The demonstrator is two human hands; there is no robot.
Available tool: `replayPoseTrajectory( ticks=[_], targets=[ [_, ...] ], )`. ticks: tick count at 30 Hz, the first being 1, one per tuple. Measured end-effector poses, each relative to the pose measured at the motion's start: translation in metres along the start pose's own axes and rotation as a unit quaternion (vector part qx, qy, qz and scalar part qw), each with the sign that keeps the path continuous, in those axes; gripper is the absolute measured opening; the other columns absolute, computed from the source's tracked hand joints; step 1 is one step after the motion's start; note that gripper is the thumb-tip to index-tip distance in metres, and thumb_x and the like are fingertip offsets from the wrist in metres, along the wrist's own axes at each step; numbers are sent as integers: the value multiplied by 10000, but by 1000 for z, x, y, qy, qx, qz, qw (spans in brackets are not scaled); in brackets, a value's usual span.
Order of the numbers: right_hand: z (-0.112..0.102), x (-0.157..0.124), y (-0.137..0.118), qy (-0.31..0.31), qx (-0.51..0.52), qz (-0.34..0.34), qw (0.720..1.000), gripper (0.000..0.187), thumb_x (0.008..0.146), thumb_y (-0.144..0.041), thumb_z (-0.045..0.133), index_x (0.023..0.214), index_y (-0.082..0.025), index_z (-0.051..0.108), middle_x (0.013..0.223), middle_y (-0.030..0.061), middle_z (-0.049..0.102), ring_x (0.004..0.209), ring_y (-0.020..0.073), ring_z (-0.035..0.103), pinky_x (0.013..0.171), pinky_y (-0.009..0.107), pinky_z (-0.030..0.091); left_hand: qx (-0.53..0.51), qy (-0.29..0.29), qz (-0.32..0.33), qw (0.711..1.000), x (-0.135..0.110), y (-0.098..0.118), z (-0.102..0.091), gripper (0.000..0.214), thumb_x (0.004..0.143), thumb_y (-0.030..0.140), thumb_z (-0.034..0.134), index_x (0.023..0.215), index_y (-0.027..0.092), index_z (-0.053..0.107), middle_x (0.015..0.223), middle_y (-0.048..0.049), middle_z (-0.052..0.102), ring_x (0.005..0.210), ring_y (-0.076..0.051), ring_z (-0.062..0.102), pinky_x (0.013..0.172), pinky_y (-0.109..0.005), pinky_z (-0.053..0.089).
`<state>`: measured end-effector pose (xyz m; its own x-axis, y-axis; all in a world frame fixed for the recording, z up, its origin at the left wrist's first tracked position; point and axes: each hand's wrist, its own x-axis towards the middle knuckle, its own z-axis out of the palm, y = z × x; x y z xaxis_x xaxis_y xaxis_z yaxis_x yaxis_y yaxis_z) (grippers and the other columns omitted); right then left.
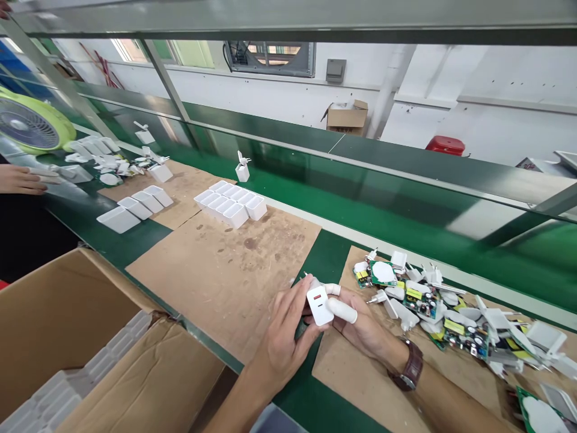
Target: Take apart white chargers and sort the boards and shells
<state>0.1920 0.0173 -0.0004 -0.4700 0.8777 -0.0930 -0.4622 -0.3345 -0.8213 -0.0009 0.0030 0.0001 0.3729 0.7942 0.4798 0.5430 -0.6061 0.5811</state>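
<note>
White charger (pixel 319 305): I'm clamping it between left hand (pixel 282 337) and right hand (pixel 360 328); shells (pixel 231 203) are standing in a block, and the parts pile (pixel 451 307) is lying large, I judge.

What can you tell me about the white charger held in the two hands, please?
The charger is a small white block of smooth plastic, face up, with a red slot above a darker one. A pin seems to stick out at its far end. It is held over the green surface, the left hand at its left side, the white-capped fingers of the right hand along its right side.
</note>
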Motion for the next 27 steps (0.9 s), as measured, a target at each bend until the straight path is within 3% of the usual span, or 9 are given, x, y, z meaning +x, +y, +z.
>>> replayPoseTrajectory(
  ticks=[10, 16, 20, 23, 25, 27],
  targets=[
    [2, 1, -3, 0, -19, -2, 1000, 476, 873, -549, 784, 1179, -201, 675, 1089, 105, 747, 1035, 262, 715, 956, 438, 585, -5, 12, 24, 1000, 1, 2, 0, 752, 1036, 260, 632, 1679, 259, 242, 1555, -180, 549, 1352, -305, 578, 1042, -432, 553],
    [-1, 1, 0, 1, -31, -12, 999, 513, 856, -564, 804, 1197, -203, 675, 1140, 114, 744, 1047, 262, 705, 962, 434, 578, 4, 15, 23, 1000, -1, 2, 0, 762, 1032, 223, 627, 1683, 261, 233, 1576, -174, 516, 1391, -303, 544, 1099, -436, 534],
    [-2, 4, 0, 2, -17, -23, 1000, 521, 816, -515, 871, 1193, -212, 679, 1127, 89, 753, 1024, 236, 715, 1001, 427, 561, 10, 35, 8, 999, 0, 1, 1, 722, 1027, 268, 638, 1664, 303, 301, 1505, -152, 509, 1334, -289, 595, 1074, -399, 565],
    [-4, 10, 1, 13, -11, -57, 998, 515, 754, -453, 937, 1151, -225, 702, 1088, 43, 763, 1011, 194, 721, 1074, 395, 513, 15, 62, -13, 998, -3, -7, 2, 716, 1000, 339, 683, 1640, 343, 363, 1418, -129, 541, 1226, -286, 664, 1000, -392, 613],
    [-9, 18, 5, 27, -20, -85, 996, 607, 643, -417, 1004, 1142, -231, 713, 1113, 35, 760, 1072, 200, 710, 1115, 392, 483, 16, 49, -14, 999, -2, -17, 4, 752, 1001, 348, 671, 1661, 353, 311, 1446, -120, 573, 1244, -313, 670, 995, -429, 626],
    [-17, 30, 11, 3, -35, -95, 995, 651, 632, -463, 1000, 1172, -222, 727, 1170, 60, 749, 1136, 229, 699, 1127, 416, 477, 7, 43, 9, 999, 1, -28, 7, 784, 1018, 325, 620, 1685, 382, 213, 1529, -99, 559, 1338, -359, 623, 1037, -511, 614]
  ],
)
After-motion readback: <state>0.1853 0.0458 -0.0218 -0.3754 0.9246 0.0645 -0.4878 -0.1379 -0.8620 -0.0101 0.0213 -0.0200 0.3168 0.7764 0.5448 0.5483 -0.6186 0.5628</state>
